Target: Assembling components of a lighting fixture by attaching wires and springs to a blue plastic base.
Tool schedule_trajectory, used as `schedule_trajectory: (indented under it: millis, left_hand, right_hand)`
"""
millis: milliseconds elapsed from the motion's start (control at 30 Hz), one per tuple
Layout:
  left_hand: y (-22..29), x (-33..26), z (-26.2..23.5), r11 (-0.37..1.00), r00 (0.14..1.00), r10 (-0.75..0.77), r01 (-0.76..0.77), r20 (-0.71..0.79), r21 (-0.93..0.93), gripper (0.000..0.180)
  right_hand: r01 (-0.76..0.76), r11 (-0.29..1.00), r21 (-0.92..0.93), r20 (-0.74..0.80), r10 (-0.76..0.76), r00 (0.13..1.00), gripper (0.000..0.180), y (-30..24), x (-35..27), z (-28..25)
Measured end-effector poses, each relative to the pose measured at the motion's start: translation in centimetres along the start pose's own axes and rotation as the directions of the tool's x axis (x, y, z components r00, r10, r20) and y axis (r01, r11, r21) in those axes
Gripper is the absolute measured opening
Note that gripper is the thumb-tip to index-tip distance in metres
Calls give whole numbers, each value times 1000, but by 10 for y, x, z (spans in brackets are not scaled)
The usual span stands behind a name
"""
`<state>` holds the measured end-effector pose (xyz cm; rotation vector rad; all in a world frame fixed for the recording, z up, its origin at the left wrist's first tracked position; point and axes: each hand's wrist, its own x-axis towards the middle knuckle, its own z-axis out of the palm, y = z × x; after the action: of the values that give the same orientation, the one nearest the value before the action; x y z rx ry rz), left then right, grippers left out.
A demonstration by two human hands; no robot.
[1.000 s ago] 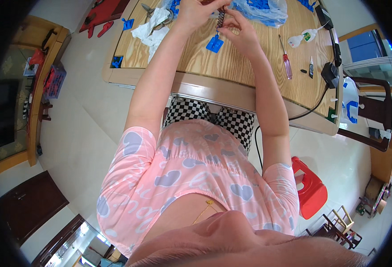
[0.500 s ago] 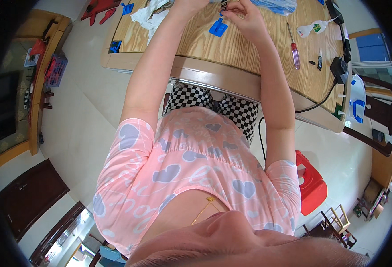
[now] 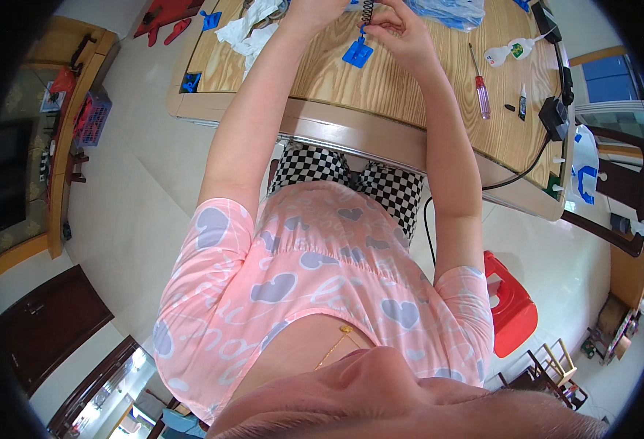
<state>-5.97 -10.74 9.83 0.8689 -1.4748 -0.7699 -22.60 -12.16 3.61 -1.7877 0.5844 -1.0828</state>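
At the far edge of the tabletop, a black coiled cord (image 3: 367,13) runs down to a small flat blue plastic piece (image 3: 358,53) that hangs or rests over the wood. My right hand (image 3: 404,38) is closed at the coil's right side, thumb and fingers bent around its lower end near the blue piece. Just left of the coil is my left hand (image 3: 317,13); the top of the picture cuts off its fingers, so its grip is hidden. Crumpled white tissue or plastic (image 3: 245,35) lies to the left of my left forearm.
To the right lie a screwdriver (image 3: 480,91) with a clear reddish handle, a small tube (image 3: 523,102), white bottles (image 3: 513,51) and a black power adapter (image 3: 554,115) with its cable. A clear bluish plastic bag (image 3: 450,13) sits beyond my right hand. A red stool (image 3: 510,307) stands at lower right.
The right hand's fingers have shifted slightly at the coil, and the blue piece shows a little lower. Both forearms stay nearly where they were; the whole table sits slightly lower in view.
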Motion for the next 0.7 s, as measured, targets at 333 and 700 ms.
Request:
schedule_trajectory:
  millis: [333,700]
  left_hand:
    - [-3,0,0,999,999,-33,33,-4,-12,13]
    - [-10,2,-3,998,999,-36,36,-10,48,14]
  right_hand:
    - [-50,996,77,-5,50,999,59,7,0,2]
    - [-14,996,83,-33,17,999,58,8,-1,4]
